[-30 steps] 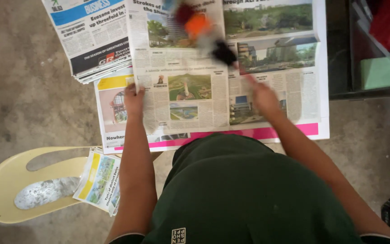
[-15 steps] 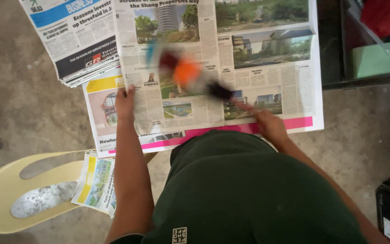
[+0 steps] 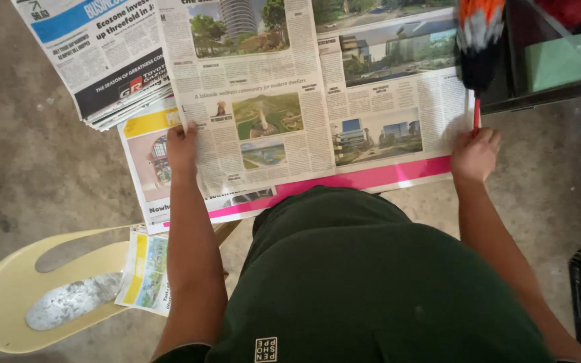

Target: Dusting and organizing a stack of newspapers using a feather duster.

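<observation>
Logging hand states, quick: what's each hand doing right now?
Left hand: pressed on the open newspaper, gripping nothing.
Right hand: closed on the feather duster.

This looks like a plain utility or storage corner of a home or small shop: a bare, stained concrete floor (image 3: 28,154), a stack of old newspapers (image 3: 112,67) with open sheets spread out, a worn cream plastic chair (image 3: 15,296), and a dark shelf unit (image 3: 546,81) at the right edge.
</observation>
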